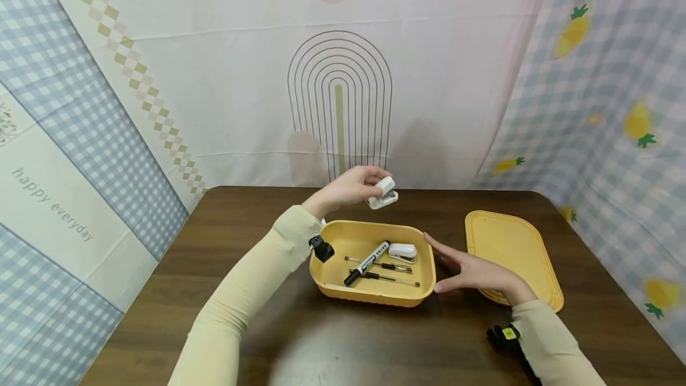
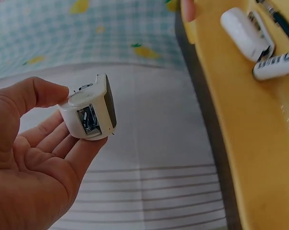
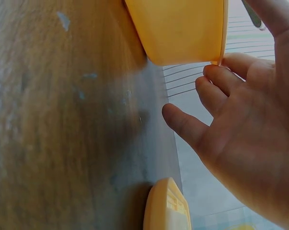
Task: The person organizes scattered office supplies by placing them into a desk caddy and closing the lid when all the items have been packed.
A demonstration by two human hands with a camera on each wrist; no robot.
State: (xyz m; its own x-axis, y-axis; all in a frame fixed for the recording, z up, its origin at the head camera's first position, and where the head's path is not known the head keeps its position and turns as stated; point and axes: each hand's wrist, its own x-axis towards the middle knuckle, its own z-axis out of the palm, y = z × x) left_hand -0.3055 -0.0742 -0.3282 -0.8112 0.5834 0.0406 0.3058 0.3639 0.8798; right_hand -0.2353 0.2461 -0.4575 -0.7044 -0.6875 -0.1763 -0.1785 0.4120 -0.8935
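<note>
My left hand (image 1: 356, 186) pinches a small white stapler (image 1: 383, 193) between thumb and fingers, up above the back rim of a yellow plastic box (image 1: 370, 299). The left wrist view shows one end of this stapler (image 2: 89, 112) close up. Inside the box lie a second white stapler (image 1: 402, 252), a black-and-white marker (image 1: 367, 263) and two black-and-clear pens (image 1: 393, 279). My right hand (image 1: 474, 273) is at the box's right end, its fingers spread and the index fingertip and thumb right at the rim.
A yellow lid (image 1: 509, 252) lies flat on the brown wooden table (image 1: 252, 219), right of the box. Patterned cloth hangs behind the table and at both sides. Just behind the box's back left corner, a small white thing (image 1: 323, 221) peeks out.
</note>
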